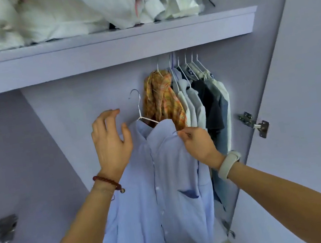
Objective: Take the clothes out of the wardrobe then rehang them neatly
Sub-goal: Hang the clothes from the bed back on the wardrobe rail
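Observation:
A light blue button shirt (pixel 164 183) hangs on a white wire hanger (pixel 140 107) held up in front of the wardrobe, its hook free below the shelf. My right hand (pixel 198 144) pinches the shirt's right shoulder near the collar. My left hand (pixel 110 141) hovers at the left shoulder with fingers spread and relaxed, gripping nothing. Behind the shirt, an orange plaid garment (pixel 162 100) and several pale and dark shirts (pixel 205 104) hang on white hangers at the right end of the wardrobe.
A lilac shelf (pixel 103 48) runs overhead, piled with white bedding and bags (pixel 76 11). The open wardrobe door (pixel 305 79) stands at the right with a metal hinge (pixel 254 124). Another hinge (pixel 4 238) shows blurred at lower left.

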